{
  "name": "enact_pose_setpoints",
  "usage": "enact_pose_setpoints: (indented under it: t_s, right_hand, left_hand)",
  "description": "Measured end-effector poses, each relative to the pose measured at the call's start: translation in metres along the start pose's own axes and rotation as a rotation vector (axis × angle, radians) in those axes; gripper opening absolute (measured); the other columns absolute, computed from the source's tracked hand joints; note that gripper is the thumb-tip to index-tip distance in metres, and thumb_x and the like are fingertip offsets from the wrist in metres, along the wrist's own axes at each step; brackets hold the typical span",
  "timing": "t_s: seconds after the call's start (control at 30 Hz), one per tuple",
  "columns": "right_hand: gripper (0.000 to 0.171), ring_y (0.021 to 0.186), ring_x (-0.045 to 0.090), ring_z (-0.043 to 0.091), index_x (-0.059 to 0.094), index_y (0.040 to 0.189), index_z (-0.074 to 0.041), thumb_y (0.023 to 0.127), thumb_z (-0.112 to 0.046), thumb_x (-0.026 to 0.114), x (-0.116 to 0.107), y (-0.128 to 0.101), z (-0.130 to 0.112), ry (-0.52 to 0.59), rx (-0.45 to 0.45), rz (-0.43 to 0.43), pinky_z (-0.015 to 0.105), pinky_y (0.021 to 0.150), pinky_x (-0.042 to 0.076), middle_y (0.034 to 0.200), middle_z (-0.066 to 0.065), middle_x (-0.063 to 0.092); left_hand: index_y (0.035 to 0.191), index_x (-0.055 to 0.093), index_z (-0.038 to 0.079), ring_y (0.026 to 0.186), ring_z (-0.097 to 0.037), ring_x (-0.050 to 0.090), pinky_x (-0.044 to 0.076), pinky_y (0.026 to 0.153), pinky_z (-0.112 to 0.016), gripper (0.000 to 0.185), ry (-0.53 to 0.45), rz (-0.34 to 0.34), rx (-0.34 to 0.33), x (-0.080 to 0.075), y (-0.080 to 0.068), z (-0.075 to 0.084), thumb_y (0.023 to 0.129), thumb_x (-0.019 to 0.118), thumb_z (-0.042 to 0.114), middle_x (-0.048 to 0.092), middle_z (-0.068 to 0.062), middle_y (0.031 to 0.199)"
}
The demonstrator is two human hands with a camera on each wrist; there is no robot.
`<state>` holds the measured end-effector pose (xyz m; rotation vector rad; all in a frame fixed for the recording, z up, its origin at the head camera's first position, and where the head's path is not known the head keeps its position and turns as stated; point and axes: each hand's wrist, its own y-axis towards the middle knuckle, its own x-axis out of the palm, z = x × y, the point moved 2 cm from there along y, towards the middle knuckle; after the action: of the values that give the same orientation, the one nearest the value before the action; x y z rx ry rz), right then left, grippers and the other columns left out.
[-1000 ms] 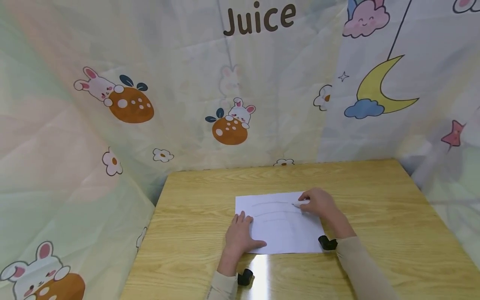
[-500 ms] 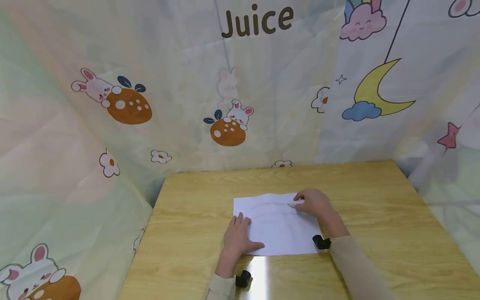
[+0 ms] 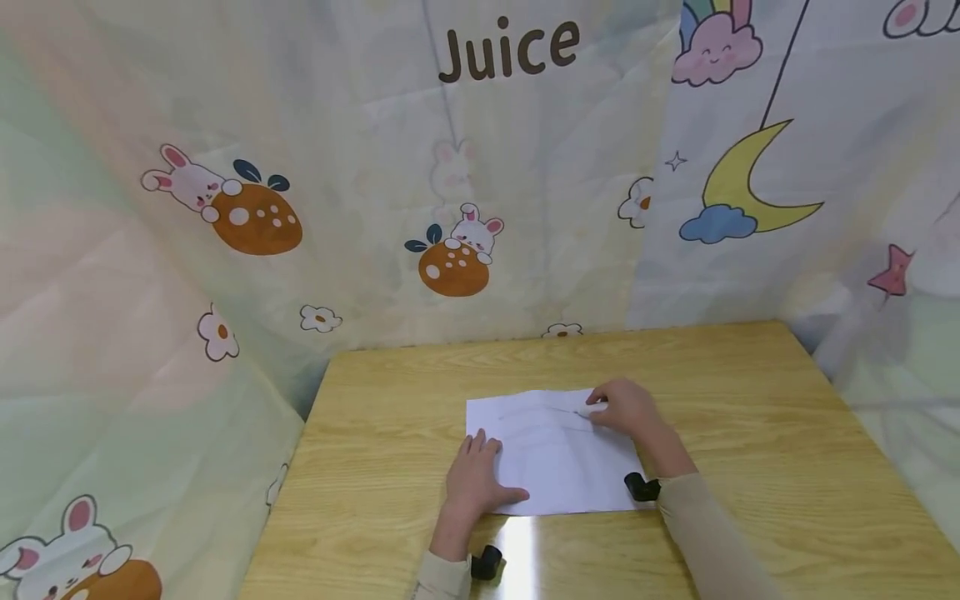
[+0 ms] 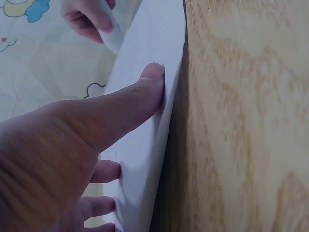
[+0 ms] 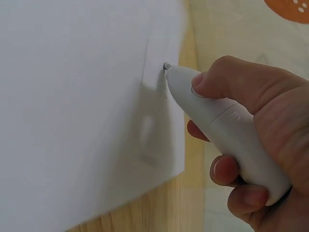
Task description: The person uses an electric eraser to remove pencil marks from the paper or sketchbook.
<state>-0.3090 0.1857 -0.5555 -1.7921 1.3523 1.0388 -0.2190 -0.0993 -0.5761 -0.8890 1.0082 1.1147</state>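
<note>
Wooden surface carries the white paper. I press my left hand flat, fingers spread, on its near-left corner. My right hand pinches the white pen; its tip has moved slightly left, probably continuing a line.

The head view looks forward and down from above the table, taking in the whole paper, both hands and the curtain behind. The left wrist view sits very close behind the left hand, facing along the paper's edge (the pen shows far off). The right wrist view, equally close, faces the pen tip on the same paper.
</note>
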Motion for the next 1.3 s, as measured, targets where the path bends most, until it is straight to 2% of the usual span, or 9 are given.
enact_pose_setpoints:
  t_s: [0.13,0.3,0.5,0.73,0.93,1.13,1.3]
  right_hand:
    - [0.018,0.085,0.063,0.02,0.077,0.094,-0.016,0.077,-0.022,0.079,0.0,-0.004,0.0,-0.023,0.004,0.012,0.042,0.073,0.053,0.096,0.002,0.07]
    - [0.02,0.088,0.064,0.023,0.077,0.097,-0.015,0.078,-0.023,0.077,0.0,-0.002,-0.011,-0.022,-0.073,0.014,0.044,0.075,0.053,0.099,0.004,0.071]
    - [0.017,0.089,0.064,0.023,0.078,0.092,-0.014,0.076,-0.021,0.078,0.002,-0.009,-0.013,-0.028,0.014,0.024,0.045,0.076,0.053,0.095,0.003,0.071]
    - [0.019,0.091,0.064,0.026,0.077,0.096,-0.012,0.079,-0.02,0.075,0.003,-0.008,-0.017,0.007,0.01,0.033,0.046,0.076,0.053,0.099,0.006,0.071]
    - [0.02,0.088,0.064,0.025,0.076,0.097,-0.011,0.078,-0.019,0.075,0.006,-0.011,-0.018,-0.004,0.098,0.032,0.045,0.074,0.053,0.097,0.007,0.071]
    - [0.021,0.088,0.065,0.027,0.076,0.099,-0.01,0.08,-0.02,0.074,0.013,-0.016,-0.024,-0.002,0.125,0.104,0.045,0.073,0.054,0.096,0.009,0.071]
    - [0.022,0.086,0.066,0.026,0.076,0.099,-0.01,0.079,-0.021,0.075,0.019,-0.021,-0.025,0.006,0.147,0.164,0.042,0.068,0.055,0.096,0.008,0.072]
  left_hand:
    - [0.131,0.057,0.009,0.136,-0.041,0.033,0.038,0.104,-0.049,0.094,0.009,0.002,-0.009,0.002,-0.001,-0.001,0.06,0.081,0.067,0.039,-0.021,0.148]
    - [0.13,0.057,0.009,0.135,-0.042,0.034,0.038,0.104,-0.05,0.094,0.006,0.016,-0.004,0.0,0.0,0.0,0.06,0.081,0.066,0.04,-0.021,0.147]
    - [0.131,0.056,0.01,0.136,-0.041,0.033,0.037,0.105,-0.049,0.095,0.02,-0.004,-0.007,0.002,-0.002,0.0,0.06,0.08,0.068,0.04,-0.02,0.148]
    - [0.131,0.057,0.01,0.136,-0.042,0.034,0.039,0.104,-0.049,0.094,0.022,0.014,0.006,0.003,0.0,-0.002,0.06,0.08,0.068,0.04,-0.02,0.147]
    - [0.129,0.057,0.009,0.135,-0.043,0.034,0.04,0.103,-0.05,0.093,0.014,0.013,0.005,-0.001,0.0,0.0,0.061,0.081,0.065,0.041,-0.022,0.146]
    - [0.131,0.057,0.009,0.136,-0.042,0.033,0.038,0.105,-0.049,0.093,0.005,-0.004,0.004,0.002,-0.001,0.0,0.062,0.08,0.066,0.04,-0.021,0.147]
    - [0.129,0.058,0.009,0.135,-0.043,0.035,0.039,0.104,-0.049,0.092,0.014,0.017,0.019,0.005,0.0,0.001,0.061,0.08,0.066,0.041,-0.021,0.146]
